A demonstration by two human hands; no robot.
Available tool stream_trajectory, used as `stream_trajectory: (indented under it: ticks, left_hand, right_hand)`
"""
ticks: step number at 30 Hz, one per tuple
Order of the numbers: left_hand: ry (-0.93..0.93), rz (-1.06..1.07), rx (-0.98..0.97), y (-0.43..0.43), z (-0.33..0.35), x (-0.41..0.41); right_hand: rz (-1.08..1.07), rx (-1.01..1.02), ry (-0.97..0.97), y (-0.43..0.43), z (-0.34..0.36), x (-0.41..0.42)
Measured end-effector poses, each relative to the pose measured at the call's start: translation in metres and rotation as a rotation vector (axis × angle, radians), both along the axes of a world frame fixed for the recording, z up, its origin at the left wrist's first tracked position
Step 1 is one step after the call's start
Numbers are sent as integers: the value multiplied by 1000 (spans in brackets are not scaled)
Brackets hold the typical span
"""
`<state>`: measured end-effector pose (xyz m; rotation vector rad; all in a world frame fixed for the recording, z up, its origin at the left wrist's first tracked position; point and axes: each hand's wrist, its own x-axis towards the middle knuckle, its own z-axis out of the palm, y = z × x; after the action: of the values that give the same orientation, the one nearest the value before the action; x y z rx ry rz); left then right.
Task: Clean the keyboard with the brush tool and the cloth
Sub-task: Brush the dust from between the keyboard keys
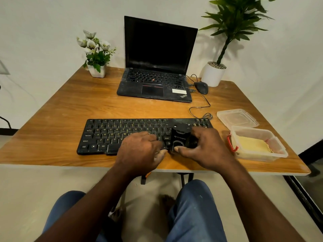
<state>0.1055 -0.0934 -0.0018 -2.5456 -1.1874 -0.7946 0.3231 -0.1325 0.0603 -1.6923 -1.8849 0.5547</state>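
The black full-size plastic keyboard (122, 135) lies near the front edge of the wooden table (70, 102), its long axis running left to right. The black plastic brush tool (180, 138) sits on its right-hand part, with its own length set crosswise, from the near edge toward the far row. The right hand (204, 147) grips the brush tool, thumb on the near end and fingers curled over the far right side. The left hand (139, 147) rests just beside the tool on the keys, knuckles up and fingers bent. Whether it pinches the tool's left flank or only steadies the keyboard, I cannot tell, as the fingertips are hidden. Most of the keys stretch away leftward, so any sweep probably goes that way, along the keyboard's length. The folded yellow cloth (251, 145) waits in a clear plastic tub (277, 154) off the keyboard's right end (the right hand is plainly the nearer one).
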Motion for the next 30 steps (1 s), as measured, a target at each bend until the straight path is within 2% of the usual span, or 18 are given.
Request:
stream_trajectory:
  ticks: [4,7,13,15,18,21,24,28,30]
  left_hand:
    - [4,13,-23,0,-2,0]
    - [-4,21,-24,1,-4,-1]
    - [4,18,-13,-1,1,0]
    - [8,15,-20,0,0,0]
    - [13,15,-39,1,-1,-1]
    - [13,20,-43,1,-2,-1]
    - [15,27,-30,2,-3,-1]
    - [32,21,-16,2,-6,-1]
    - [36,15,-3,2,-6,-1]
  right_hand:
    - [-62,149,-19,-1,-5,-24]
    - [-31,153,-61,-2,-10,-31]
    - [-297,201,-63,-4,-6,10]
    - [-248,216,-60,-2,-3,3]
    - [-121,243,-171,4,-2,-17]
    - [-59,172,-187,1,0,-19]
    - [29,-5,-58,-7,4,-5]
    - [-130,84,-37,-11,0,9]
    - [-103,-32,52,-12,-2,17]
